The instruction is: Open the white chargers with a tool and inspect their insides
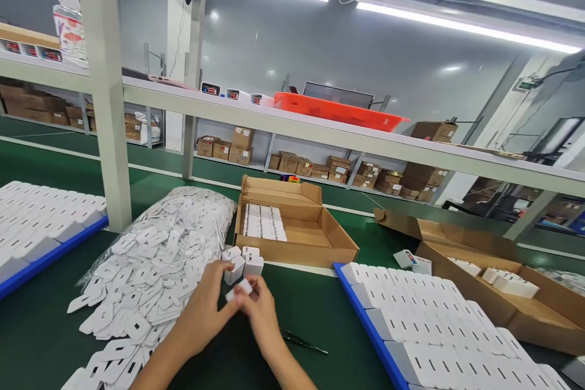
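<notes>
A small white charger housing (239,290) is held low over the green table between my two hands. My right hand (259,311) pinches it with closed fingers. On its other side, the thumb of my left hand (205,304) presses it; this hand's index finger reaches out beside a standing white plug adapter (234,269), and its lower fingers are hidden. Another white plug adapter (252,261) with metal pins stands right behind. Left of my hands, a large heap of flat white plastic covers (169,250) spills from a clear bag. Dark tweezers (304,341) lie to the right.
An open cardboard box (297,253) holding white parts stands behind my hands. A blue tray (372,329) of white housings is at right, another blue tray (55,250) at left. Farther right is a second open carton (516,311). A shelf with an orange bin (338,113) crosses above.
</notes>
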A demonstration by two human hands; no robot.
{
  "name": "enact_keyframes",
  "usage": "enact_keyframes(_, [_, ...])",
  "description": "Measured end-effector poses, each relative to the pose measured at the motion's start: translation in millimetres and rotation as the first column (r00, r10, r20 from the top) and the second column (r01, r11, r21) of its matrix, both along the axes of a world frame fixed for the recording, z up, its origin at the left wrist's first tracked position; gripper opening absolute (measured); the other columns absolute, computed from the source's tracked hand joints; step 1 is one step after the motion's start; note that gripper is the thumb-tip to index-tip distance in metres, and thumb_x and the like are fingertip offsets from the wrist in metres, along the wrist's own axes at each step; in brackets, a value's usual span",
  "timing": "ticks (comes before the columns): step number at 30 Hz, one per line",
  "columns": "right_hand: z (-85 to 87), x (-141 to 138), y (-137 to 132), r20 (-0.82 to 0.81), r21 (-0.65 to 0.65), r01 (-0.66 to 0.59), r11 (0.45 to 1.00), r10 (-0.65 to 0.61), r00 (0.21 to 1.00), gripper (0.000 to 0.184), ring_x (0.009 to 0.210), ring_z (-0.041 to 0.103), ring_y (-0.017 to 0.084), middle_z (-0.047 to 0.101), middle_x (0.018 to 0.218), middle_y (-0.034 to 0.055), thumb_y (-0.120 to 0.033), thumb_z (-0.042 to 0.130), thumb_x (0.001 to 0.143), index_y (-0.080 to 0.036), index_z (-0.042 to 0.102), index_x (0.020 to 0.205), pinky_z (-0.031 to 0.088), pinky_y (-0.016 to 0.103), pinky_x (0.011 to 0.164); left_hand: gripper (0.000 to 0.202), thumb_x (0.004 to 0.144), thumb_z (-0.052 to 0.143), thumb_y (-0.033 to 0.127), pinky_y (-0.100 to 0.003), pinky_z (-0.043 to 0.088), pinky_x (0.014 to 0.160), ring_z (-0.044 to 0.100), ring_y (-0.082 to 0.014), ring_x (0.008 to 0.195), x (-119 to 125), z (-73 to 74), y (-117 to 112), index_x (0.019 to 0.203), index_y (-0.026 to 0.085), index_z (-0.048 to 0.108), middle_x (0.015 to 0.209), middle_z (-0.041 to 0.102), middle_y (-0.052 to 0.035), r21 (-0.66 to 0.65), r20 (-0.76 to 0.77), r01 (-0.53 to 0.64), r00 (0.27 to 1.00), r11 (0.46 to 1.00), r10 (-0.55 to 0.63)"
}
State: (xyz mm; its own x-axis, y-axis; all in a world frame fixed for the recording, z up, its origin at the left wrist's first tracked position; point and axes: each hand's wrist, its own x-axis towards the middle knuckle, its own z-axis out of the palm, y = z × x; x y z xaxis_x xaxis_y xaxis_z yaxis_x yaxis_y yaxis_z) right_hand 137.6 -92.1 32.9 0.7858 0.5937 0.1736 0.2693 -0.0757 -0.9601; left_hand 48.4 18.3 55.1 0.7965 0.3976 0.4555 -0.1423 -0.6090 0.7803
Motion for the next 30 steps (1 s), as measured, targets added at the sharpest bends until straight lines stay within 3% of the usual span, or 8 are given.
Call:
enact_keyframes(3, [18.4,-9.3,2.5,-0.218,0.085,-0.119,0.989,0.135,0.966,0.058,0.079,0.066,0.02,0.065,0.084,0.0092,-0.064,0.033,0.089,-0.013,0.058,0.098,0.054,0.032,0.07,0.059,0.066,0.065,0.017,-0.045,0.041,0.102,0.051,-0.0283,0.122,3.1,1.5,-5.1,0.122,0.023,0.048,0.129,0.056,-0.0106,-0.142,0.023,0.11,0.994,0.984,-0.108])
enact_keyframes(7, [30.1,-21.6,16.7,-0.466,0.208,-0.283,0.937,0.349,0.813,0.066,0.082,0.066,0.018,0.067,0.09,0.0118,-0.068,0.028,0.088,-0.012,0.059,0.102,0.052,0.032,0.074,0.03,0.074,0.06,0.024,-0.043,0.05,0.092,0.066,-0.026,0.1,7.6,3.7,2.7,0.102,0.02,0.054,0.103,0.07,-0.0082,-0.424,0.134,-0.003,0.989,0.906,0.067])
enact_keyframes(10, [19.1,-27.6,27.0,-0.274,0.138,-0.36,0.923,0.385,0.881,0.075,0.087,0.064,0.021,0.066,0.093,0.0137,-0.068,0.012,0.089,-0.012,0.059,0.105,0.052,0.037,0.075,0.038,0.078,0.06,0.034,-0.043,0.051,0.091,0.066,-0.0269,0.103,8.5,3.5,14.7,0.109,0.02,0.045,0.105,0.071,-0.0112,-0.523,0.17,-0.083,0.965,0.849,0.199])
enact_keyframes(15, [-18.4,-40.9,25.2,0.319,-0.249,-0.398,0.883,0.463,0.827,0.031,0.119,0.045,0.033,0.057,0.128,0.0126,-0.036,0.065,0.079,-0.019,0.064,0.106,0.034,0.053,0.1,0.046,0.086,0.054,0.042,-0.049,0.04,0.105,0.046,-0.0269,0.129,6.7,5.5,25.3,0.127,0.028,0.039,0.127,0.062,-0.0099,-0.637,0.157,-0.141,0.939,0.758,0.307])
enact_keyframes(18, [-38.7,-40.8,17.7,0.638,-0.615,-0.082,0.785,0.555,0.534,0.035,0.112,0.05,0.033,0.054,0.132,0.0133,-0.015,0.063,0.079,-0.018,0.061,0.113,0.047,0.047,0.089,0.052,0.086,0.055,0.041,-0.05,0.04,0.104,0.044,-0.0272,0.131,7.8,6.1,24.8,0.132,0.03,0.033,0.122,0.064,-0.0096,-0.591,0.108,-0.186,0.946,0.785,0.305])
enact_keyframes(20, [-46.9,-33.7,11.7,0.681,-0.66,0.071,0.748,0.556,0.477,0.028,0.103,0.056,0.03,0.06,0.12,0.0138,-0.007,0.062,0.077,-0.014,0.065,0.104,0.051,0.039,0.081,0.054,0.084,0.055,0.036,-0.049,0.044,0.098,0.054,-0.0271,0.121,11.0,2.0,21.9,0.13,0.027,0.028,0.116,0.065,-0.011,-0.482,0.11,-0.187,0.956,0.856,0.271])
enact_keyframes(25, [-44.6,-15.2,-7.8,0.689,-0.664,0.114,0.739,0.545,0.479,0.025,0.088,0.059,0.024,0.065,0.096,0.0087,0.0,0.059,0.073,-0.015,0.066,0.091,0.054,0.032,0.073,0.04,0.079,0.051,0.019,-0.04,0.052,0.086,0.062,-0.0219,0.103,19.8,-21.0,10.5,0.113,0.022,0.03,0.108,0.057,-0.0103,-0.191,0.188,-0.083,0.975,0.978,0.12])
enact_keyframes(30, [-23.9,-21.8,-20.7,0.646,-0.647,0.12,0.753,0.457,0.612,0.024,0.102,0.056,0.03,0.061,0.116,0.0135,-0.014,0.068,0.073,-0.013,0.065,0.097,0.051,0.041,0.086,0.031,0.075,0.052,0.013,-0.043,0.05,0.091,0.061,-0.0236,0.108,15.4,-27.7,6.8,0.102,0.022,0.043,0.11,0.06,-0.0096,-0.089,0.144,-0.017,0.989,0.996,0.03])
